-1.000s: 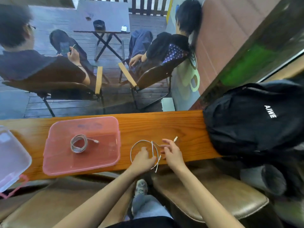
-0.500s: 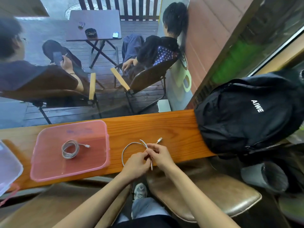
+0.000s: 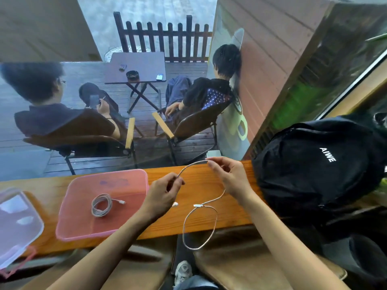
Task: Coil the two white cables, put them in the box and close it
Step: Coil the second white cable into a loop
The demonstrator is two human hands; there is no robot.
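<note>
A coiled white cable [image 3: 102, 205] lies inside the open pink box [image 3: 81, 228] on the wooden counter [image 3: 201, 181]. The second white cable [image 3: 211, 233] is lifted above the counter. My left hand [image 3: 162, 194] pinches it near one end, whose plug hangs just below the hand. My right hand [image 3: 230, 176] pinches it farther along, so a short arc spans between my hands. Below my right hand the rest hangs in a loose loop past the counter's near edge, with the other plug beside the loop's top. The box's clear lid [image 3: 14, 222] lies at the far left.
A black backpack [image 3: 318, 164] fills the counter's right end, close to my right hand. Brown stools [image 3: 247, 266] stand below the counter. Beyond the glass, two people sit on chairs by a small table.
Both hands have lifted the second cable off the counter and moved apart. The small coil I held has come undone into a hanging loop. The view has shifted.
</note>
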